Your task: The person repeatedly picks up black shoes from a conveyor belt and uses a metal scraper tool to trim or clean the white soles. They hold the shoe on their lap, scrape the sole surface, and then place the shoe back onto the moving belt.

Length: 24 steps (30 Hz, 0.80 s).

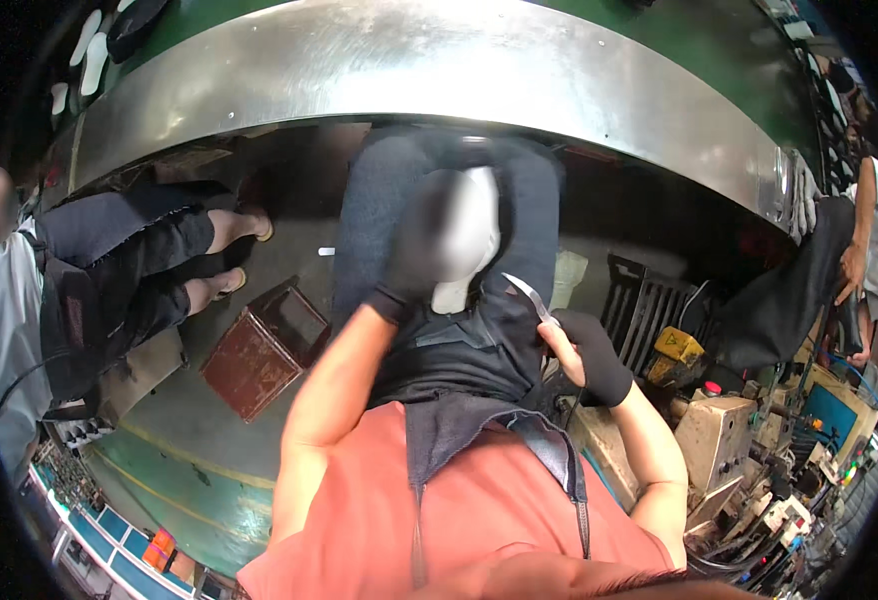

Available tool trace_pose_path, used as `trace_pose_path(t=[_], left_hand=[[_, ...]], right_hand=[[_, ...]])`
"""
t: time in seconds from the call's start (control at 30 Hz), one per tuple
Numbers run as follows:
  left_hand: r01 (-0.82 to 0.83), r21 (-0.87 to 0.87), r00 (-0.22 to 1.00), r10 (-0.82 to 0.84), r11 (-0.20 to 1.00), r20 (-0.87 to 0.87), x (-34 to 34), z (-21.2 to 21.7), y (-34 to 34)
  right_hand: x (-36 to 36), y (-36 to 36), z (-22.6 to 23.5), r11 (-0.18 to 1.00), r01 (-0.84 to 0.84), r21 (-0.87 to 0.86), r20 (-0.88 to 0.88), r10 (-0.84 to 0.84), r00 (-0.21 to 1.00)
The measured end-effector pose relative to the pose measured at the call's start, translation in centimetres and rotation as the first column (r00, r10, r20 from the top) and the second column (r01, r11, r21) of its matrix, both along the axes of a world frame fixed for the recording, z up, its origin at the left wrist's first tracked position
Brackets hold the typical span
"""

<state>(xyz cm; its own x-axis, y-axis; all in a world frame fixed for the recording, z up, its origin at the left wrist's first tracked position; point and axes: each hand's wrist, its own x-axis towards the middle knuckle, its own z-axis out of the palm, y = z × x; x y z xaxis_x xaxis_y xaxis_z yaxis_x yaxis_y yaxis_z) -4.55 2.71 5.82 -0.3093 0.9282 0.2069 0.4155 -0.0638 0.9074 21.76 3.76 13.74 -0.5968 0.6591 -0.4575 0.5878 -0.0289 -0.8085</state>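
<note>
My left hand (419,245), in a dark glove, is closed on a white shoe-shaped piece (473,225) over my lap. Motion blurs both the glove and the piece, so its details do not show. To the right, my right hand (591,358) grips a small knife (529,296) with a curved, pale metal blade. Its glove is dark, with the thumb bare. The blade points up and left toward the white piece, apart from it. A dark apron (459,350) covers my lap beneath both hands.
A curved metal bench edge (409,65) runs across the front, with white soles (94,62) at far left. A rusty brown box (252,362) stands on the floor at left. Other people are at both sides. Machinery (716,435) with a red button is close on my right.
</note>
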Motion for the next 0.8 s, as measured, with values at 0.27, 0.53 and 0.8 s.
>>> trace_pose_path(t=[0.27,0.53,0.8], left_hand=[[0.208,-0.161,0.942,-0.153,0.965,0.299,2.5,-4.5,-4.7],[0.179,-0.125,0.98,-0.188,0.976,-0.069,4.1,-4.5,-5.9],[-0.092,0.012,0.991,0.09,0.996,0.098,4.4,-6.5,-2.3]], right_hand=[[-0.4,4.2,-0.5,0.971,-0.237,-0.015,0.081,0.238,0.968],[-3.5,6.0,-3.1,0.514,-0.649,0.561,0.505,0.409,0.76],[-4.8,10.4,-1.3,0.733,-0.457,-0.505,0.196,0.613,0.765]])
